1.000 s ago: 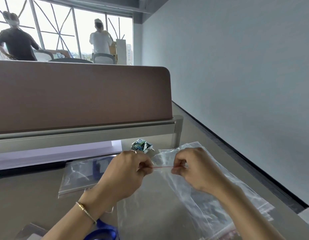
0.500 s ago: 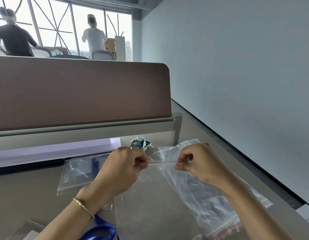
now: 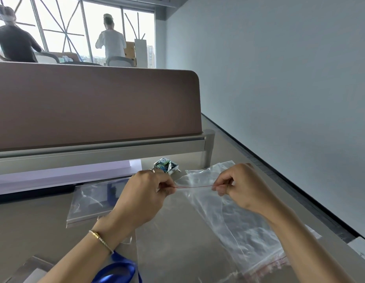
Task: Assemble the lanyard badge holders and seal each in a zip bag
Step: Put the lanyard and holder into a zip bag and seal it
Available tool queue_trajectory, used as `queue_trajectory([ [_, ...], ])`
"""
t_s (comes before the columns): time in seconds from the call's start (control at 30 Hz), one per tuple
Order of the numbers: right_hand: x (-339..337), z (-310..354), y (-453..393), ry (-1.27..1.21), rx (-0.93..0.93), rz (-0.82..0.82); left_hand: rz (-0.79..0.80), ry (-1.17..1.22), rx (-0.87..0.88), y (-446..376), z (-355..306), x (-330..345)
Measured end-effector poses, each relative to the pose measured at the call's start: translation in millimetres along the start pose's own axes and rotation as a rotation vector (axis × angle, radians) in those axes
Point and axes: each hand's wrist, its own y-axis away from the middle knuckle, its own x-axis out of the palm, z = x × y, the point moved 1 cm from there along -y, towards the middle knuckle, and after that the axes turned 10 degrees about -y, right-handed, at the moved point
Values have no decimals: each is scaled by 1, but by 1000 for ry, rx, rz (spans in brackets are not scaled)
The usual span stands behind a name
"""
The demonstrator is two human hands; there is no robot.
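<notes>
Lanyard (image 3: 116, 271), blue, lies nearest on the surface (image 3: 34, 225) under the left forearm. Zip bag (image 3: 208, 217) is held up just beyond, its red zip line (image 3: 195, 187) running left-right between both hands. Left hand (image 3: 142, 198) and right hand (image 3: 242, 188) are each closed, pinching one end of the strip, equally near. Second bagged holder (image 3: 91, 198) lies flat left; crumpled wrapper (image 3: 166, 166) farther back.

Both hands pinch the red-lined top of a clear zip bag (image 3: 208, 217), left hand (image 3: 142, 198) and right hand (image 3: 242, 187) apart. A blue lanyard (image 3: 116, 271) lies near the left wrist.
</notes>
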Motion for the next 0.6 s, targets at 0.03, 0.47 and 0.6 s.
queue_trajectory([
  [0.03, 1, -1, 0, -4, 0, -3, -3, -9, 4, 0, 0, 1],
  [0.47, 4, -18, -3, 250, -13, -69, 17, -172, 122, 2, -16, -1],
  [0.6, 8, -1, 7, 220, -63, -53, 33, -150, 111, 13, -38, -11],
])
